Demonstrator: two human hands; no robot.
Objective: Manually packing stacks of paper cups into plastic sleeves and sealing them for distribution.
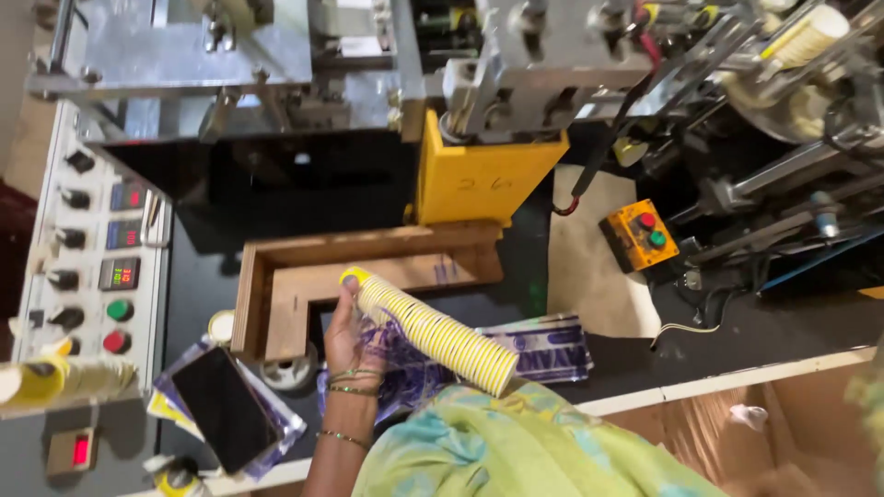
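My left hand [344,336], with bangles on the wrist, is shut on the upper end of a long stack of nested white-and-yellow paper cups [433,331]. The stack slants from upper left down to the right, and its lower end rests against my green patterned garment [516,442]. Under the hand lie purple printed plastic sleeves [543,350] on the black machine table. My right hand is out of sight.
A grey control panel [92,267] with knobs, displays and red and green buttons stands at the left, with another cup stack [55,379] below it. Nearby are a dark phone [226,410], a wooden frame [276,276], a yellow box [479,179], an orange button box [640,235] and a cardboard carton [783,433].
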